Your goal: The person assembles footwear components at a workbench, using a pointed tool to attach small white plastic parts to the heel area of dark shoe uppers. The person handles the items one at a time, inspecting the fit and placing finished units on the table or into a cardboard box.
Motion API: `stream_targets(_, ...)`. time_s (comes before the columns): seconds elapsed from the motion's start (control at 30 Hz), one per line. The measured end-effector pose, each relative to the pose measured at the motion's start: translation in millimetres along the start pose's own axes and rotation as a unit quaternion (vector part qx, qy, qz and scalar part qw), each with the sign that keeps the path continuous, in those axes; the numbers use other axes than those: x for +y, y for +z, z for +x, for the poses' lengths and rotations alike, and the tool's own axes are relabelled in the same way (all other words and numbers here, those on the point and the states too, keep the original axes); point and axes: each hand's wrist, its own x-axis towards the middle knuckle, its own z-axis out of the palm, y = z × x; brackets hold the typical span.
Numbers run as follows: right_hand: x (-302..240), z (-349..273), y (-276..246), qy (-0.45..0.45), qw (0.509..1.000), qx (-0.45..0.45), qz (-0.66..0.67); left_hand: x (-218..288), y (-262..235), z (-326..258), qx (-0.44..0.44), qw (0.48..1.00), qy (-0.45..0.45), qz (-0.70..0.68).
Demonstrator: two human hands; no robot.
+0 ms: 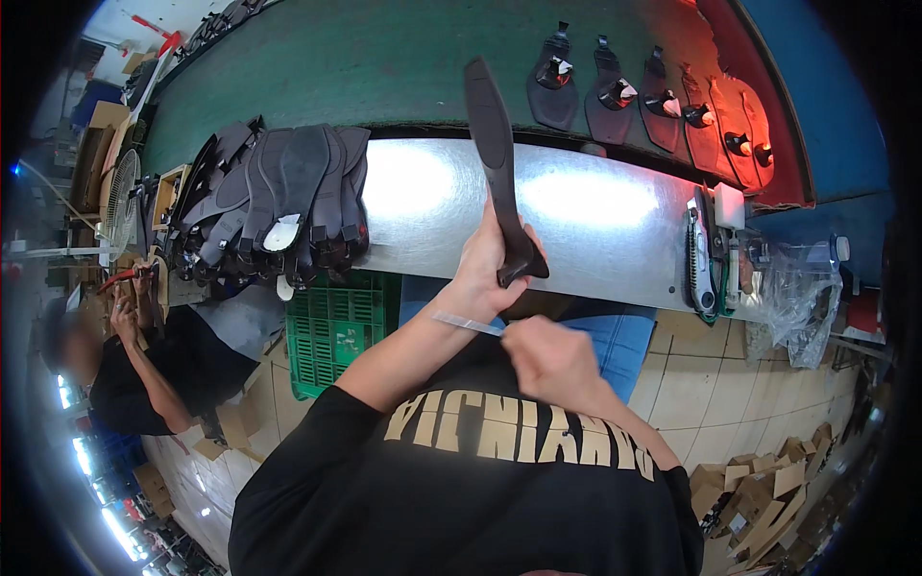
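My left hand (483, 269) grips a dark sandal (493, 134) by its strap end. The long sole stands up from the hand, pointing away from me over the metal ledge. My right hand (555, 360) is closed and slightly blurred, close to my body. From it a thin, flat, silvery strip (466, 324), like a snap-off knife blade, sticks out leftward past my left wrist. The grip end of that strip is hidden in the fist. A heap of similar dark sandals (305, 173) lies on the ledge to the left of my left hand.
Beyond the shiny metal ledge (605, 206) runs a green belt (384, 67), with several sandals (608, 101) under red light at right. A cutter knife (699, 259) and plastic bag (802, 298) are at right. A green crate (336, 331) stands below; a co-worker (144, 355) works at left.
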Motion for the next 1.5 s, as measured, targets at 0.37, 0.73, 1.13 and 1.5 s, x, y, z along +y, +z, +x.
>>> stream_targets(0.37, 32, 20, -60, 0.208, 0.895, 0.307, 0.249, -66, 26, 4, -0.168, 0.954, 0.142, 0.203)
stream_targets(0.73, 80, 6, -126, 0.26, 0.889, 0.347, -0.147, 61, 78, 158, 0.097, 0.595, 0.575, 0.553)
stream_targets(1.13, 91, 26, -34, 0.198, 0.946, 0.175, -0.19, 60, 66, 210, 0.155, 0.485, 0.569, 0.646)
stream_targets(1.5, 85, 26, -37, 0.195, 0.94, 0.147, -0.237, 75, 83, 138, -0.053, 0.925, 0.325, 0.187)
